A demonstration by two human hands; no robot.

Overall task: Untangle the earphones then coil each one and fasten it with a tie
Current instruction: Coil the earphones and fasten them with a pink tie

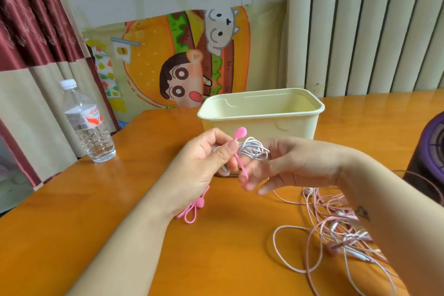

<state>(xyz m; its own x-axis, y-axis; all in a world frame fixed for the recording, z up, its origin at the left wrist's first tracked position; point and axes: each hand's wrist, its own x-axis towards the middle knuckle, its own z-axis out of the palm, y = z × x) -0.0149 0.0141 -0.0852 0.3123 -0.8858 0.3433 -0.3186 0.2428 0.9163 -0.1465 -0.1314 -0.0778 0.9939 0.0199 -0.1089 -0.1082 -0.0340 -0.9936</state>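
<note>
A clear water bottle with a white cap stands at the left of an orange table; an open cream tub stands further back. Behind hangs a cartoon burger cloth. A purple object, perhaps a speaker, sits at the right edge.

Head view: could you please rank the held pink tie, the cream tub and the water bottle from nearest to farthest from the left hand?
1. The pink tie: pinched by the left hand against the coiled white earphone.
2. The cream tub: just behind the hand, slightly to its right.
3. The water bottle: well off to the left.
</note>
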